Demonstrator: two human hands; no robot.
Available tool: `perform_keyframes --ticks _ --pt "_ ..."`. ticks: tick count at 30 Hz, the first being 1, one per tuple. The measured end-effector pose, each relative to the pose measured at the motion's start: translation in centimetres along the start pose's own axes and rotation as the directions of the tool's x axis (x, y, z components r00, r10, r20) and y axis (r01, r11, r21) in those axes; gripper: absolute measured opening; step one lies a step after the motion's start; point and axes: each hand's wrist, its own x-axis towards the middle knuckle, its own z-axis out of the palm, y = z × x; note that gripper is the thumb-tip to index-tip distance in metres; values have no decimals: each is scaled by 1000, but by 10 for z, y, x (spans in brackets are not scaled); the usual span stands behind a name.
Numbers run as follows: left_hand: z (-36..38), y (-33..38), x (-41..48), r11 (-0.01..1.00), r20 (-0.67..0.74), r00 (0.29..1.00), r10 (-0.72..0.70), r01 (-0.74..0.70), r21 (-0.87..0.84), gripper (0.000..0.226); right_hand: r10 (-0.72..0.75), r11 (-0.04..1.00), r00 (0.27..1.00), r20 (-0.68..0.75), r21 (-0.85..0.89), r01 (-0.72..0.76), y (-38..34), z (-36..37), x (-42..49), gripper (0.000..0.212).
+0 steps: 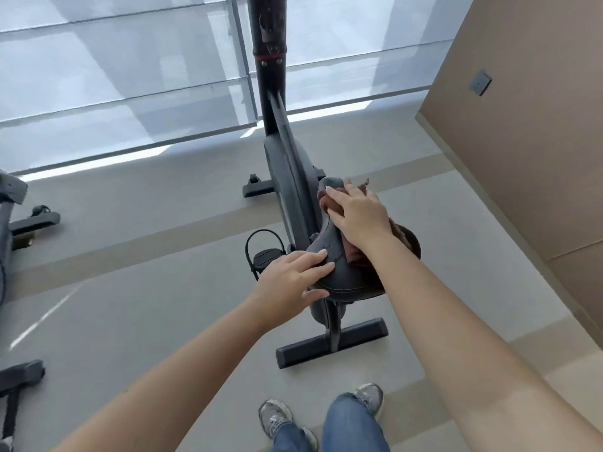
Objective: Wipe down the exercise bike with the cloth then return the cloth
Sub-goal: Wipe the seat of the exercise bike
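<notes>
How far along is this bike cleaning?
Midway, it seems. Nothing shows which parts are already wiped. Right now the right hand presses the brown cloth onto the saddle while the left hand steadies it. The cloth is not yet returned; the frame and pedal may remain.

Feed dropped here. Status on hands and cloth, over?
Right hand flat on brown cloth, pressing it on saddle. Left hand rests on saddle's left edge. Nothing in the way.

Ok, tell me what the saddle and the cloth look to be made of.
Saddle: probably leather or vinyl, dark grey, smooth with slight sheen; a stitched seam runs along its edge. Cloth: soft reddish-brown fabric, perhaps microfibre; it bunches in folds under the right hand.
</notes>
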Motion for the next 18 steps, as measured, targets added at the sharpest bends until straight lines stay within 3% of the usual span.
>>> perform_keyframes --ticks 8,15,18 --pt "-14 -28 19 980 151 973 176 -188 71 40 37 998 995 -93 -39 -41 12 13 -67 52" --pt "-24 -49 67 946 238 936 260 -296 133 49 275 956 961 -42 114 -269 20 0 -26 47" --pt "-22 -57 87 926 344 892 292 -354 131 56 285 956 954 -91 97 -276 21 5 -38 47"
